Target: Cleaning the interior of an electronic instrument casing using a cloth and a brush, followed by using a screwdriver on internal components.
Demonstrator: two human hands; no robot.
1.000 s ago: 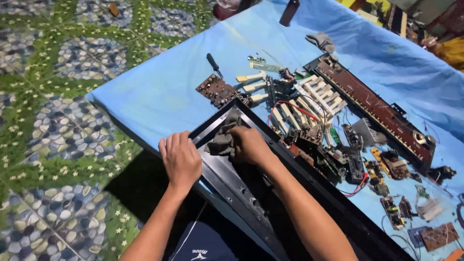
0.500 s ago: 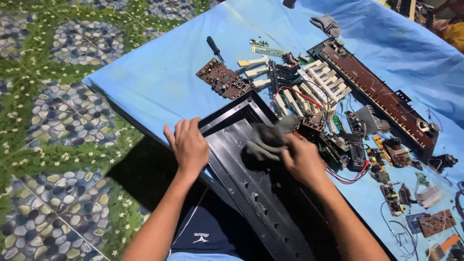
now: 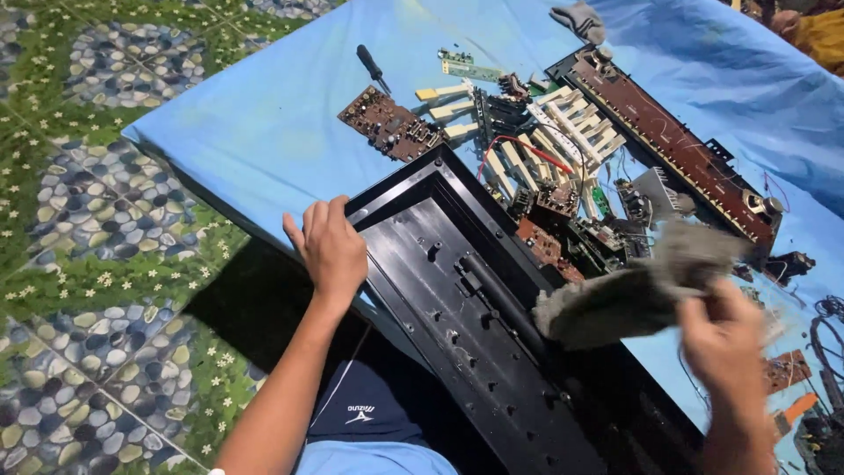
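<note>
Black casing (image 3: 475,334): a long, shallow plastic shell, lying open side up at the near edge of the blue sheet (image 3: 264,132), running from the middle of the head view down toward the lower right. Its inner floor shows small holes, posts and a raised ridge along the middle.
Left hand (image 3: 332,248): fingers closed together and laid flat over the casing's upper left corner rim, pressing on it, gripping nothing.
Right hand (image 3: 725,339): blurred, raised above the right part of the casing, fingers closed around a grey cloth (image 3: 637,286).
Grey cloth: crumpled and motion-blurred, hanging in the air above the casing's far wall, not clearly touching it.
Brown circuit board (image 3: 389,123): lies on the sheet just beyond the casing's far corner.
Screwdriver (image 3: 373,69): black handle, lying well beyond the brown board.
Loose keys (image 3: 563,132): white and cream pieces scattered beside the casing's far side, with a red wire (image 3: 519,145) looped across them.
Long brown board (image 3: 673,145): in a black frame, running diagonally at the far right, well apart from the casing.
Small parts (image 3: 580,233): boards and connectors heaped just beside the casing's far wall.
Floor (image 3: 88,220): green with pebble pattern, left of the sheet.
</note>
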